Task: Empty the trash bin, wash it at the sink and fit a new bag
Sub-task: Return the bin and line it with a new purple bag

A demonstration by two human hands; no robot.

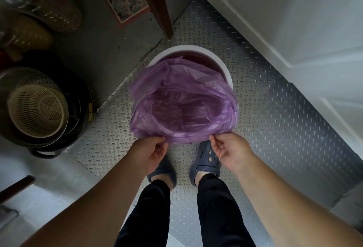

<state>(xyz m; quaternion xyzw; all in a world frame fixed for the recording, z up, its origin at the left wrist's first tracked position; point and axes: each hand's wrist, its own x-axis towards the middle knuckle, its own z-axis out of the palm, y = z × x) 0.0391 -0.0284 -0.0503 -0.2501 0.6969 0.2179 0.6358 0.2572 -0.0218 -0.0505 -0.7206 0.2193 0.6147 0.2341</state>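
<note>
While both hands worked at the near edge of the thin, translucent purple plastic bag (pixel 182 105), the head view showed the fitting step part done. The left hand (pixel 152 151) pinched the bag's hem between thumb and curled fingers, and the right hand (pixel 228 149) pinched the same hem a little to its right. Just beyond the two pinches, the bag's mouth was draped over the near rim and both sides of the round white plastic trash bin (pixel 220 61), which stood on the embossed metal tread-plate floor (pixel 275 129) directly ahead of the person's dark blue clogs (pixel 206 161).

On the side farthest from the grip the film had not reached the rim: it sagged inward, leaving the white edge and the reddish inner wall bare there. Whether the bag's bottom sat flat in the bin could not be told.

To do this step well, I judged the near hem should be pulled down snugly first, then the hands moved apart round the rim, stretching the film gently so that it did not tear. The far edge would need lifting out and folding over last, with trapped air pressed out.
</note>
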